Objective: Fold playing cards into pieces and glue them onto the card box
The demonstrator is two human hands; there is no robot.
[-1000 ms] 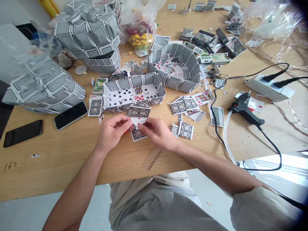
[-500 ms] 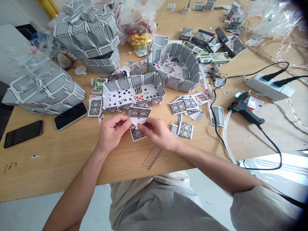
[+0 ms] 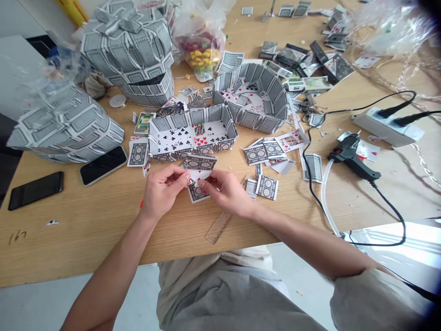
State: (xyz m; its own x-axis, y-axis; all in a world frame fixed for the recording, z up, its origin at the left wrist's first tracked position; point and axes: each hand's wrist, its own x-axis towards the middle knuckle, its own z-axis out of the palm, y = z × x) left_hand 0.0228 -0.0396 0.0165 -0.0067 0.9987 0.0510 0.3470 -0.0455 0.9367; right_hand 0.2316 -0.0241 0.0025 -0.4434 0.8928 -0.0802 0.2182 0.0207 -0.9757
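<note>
Between my two hands is a folded playing card (image 3: 200,162), its patterned back standing up at the far side and a white face with red pips toward me. My left hand (image 3: 166,187) pinches its left end, and my right hand (image 3: 223,189) pinches the right end. Under the fingertips another playing card (image 3: 198,194) lies back up on the table. Just beyond stands a rectangular box made of cards (image 3: 193,138), its floor showing clubs and hearts. Right of my right hand lie a folded card (image 3: 267,187) and a loose card pile (image 3: 265,151).
A clear ruler (image 3: 217,228) lies near the front edge. At right are a glue gun (image 3: 354,158), its cable and a power strip (image 3: 387,125). Two phones (image 3: 103,165) and large card-built baskets (image 3: 65,124) stand at left. Behind is a rounded card box (image 3: 253,99).
The view has shifted slightly. My left hand has moved a little, and a small red thing now shows beside its wrist. Both hands keep their pinch on the card.
</note>
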